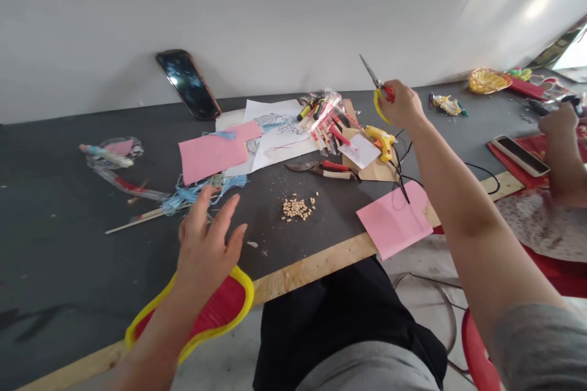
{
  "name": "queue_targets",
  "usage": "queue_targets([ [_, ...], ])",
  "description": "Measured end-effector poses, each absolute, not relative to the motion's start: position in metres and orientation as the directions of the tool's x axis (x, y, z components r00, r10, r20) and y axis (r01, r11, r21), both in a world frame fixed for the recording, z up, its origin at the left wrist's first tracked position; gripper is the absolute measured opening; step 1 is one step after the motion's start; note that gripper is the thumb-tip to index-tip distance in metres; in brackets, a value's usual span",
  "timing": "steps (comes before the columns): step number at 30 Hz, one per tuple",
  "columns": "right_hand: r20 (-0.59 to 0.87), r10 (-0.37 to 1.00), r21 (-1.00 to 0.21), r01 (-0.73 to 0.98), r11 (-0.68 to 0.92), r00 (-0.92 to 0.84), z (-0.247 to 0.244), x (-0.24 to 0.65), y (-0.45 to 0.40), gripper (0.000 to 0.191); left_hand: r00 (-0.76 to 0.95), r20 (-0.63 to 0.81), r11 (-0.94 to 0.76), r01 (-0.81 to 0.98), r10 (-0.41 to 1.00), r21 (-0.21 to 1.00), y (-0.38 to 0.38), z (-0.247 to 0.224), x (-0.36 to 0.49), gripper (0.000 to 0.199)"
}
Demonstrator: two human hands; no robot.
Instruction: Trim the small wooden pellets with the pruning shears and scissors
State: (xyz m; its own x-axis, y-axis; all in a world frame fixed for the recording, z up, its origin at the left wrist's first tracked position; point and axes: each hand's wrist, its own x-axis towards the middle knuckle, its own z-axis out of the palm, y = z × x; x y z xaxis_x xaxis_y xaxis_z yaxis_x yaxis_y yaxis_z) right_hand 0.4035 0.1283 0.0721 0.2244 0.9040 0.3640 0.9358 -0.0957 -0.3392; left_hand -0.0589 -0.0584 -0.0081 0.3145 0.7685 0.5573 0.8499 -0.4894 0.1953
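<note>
Fingers of right hand (403,105) wrap yellow-and-red-handled steel scissors (378,84), upper right of centre; left hand (205,250) empty, fingers wide, lower left, near pale-blue thread bundle (172,203). Step: likely scissors fetching or returning, unclear which; next calls for steady grip.

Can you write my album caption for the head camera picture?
Right hand holding up scissors, open left hand near blue threads on a gray table.
</note>
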Motion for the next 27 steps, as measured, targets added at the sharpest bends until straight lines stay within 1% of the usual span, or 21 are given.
queue_targets([
  [4,0.241,0.945,-0.309,0.940,-0.143,0.223,0.066,0.414,0.143,0.046,0.294,0.629,-0.524,0.825,0.719,0.214,-0.044,-0.012,-0.053,0.060],
  [7,0.151,0.967,-0.267,0.950,-0.161,0.207,0.053,0.406,0.153,0.045,0.303,0.642,-0.531,0.825,0.704,0.193,-0.037,-0.018,-0.049,0.056],
  [15,0.097,0.980,-0.232,0.961,-0.149,0.175,0.036,0.388,0.204,0.048,0.298,0.672,-0.534,0.828,0.678,0.171,-0.033,-0.027,-0.046,0.046],
  [19,0.083,0.985,-0.218,0.967,-0.133,0.154,0.035,0.391,0.219,0.051,0.275,0.657,-0.508,0.839,0.702,0.192,-0.031,-0.025,-0.048,0.037],
  [22,0.087,0.986,-0.196,0.973,-0.120,0.139,0.043,0.401,0.214,0.051,0.251,0.658,-0.501,0.837,0.710,0.221,-0.030,-0.023,-0.049,0.031],
  [24,0.108,0.982,-0.154,0.978,-0.138,0.156,0.052,0.409,0.198,0.045,0.248,0.658,-0.504,0.832,0.711,0.231,-0.030,-0.022,-0.049,0.028],
  [27,0.133,0.965,-0.002,0.974,-0.227,0.226,0.060,0.417,0.156,0.033,0.255,0.658,-0.512,0.827,0.709,0.231,-0.029,-0.022,-0.049,0.025],
])
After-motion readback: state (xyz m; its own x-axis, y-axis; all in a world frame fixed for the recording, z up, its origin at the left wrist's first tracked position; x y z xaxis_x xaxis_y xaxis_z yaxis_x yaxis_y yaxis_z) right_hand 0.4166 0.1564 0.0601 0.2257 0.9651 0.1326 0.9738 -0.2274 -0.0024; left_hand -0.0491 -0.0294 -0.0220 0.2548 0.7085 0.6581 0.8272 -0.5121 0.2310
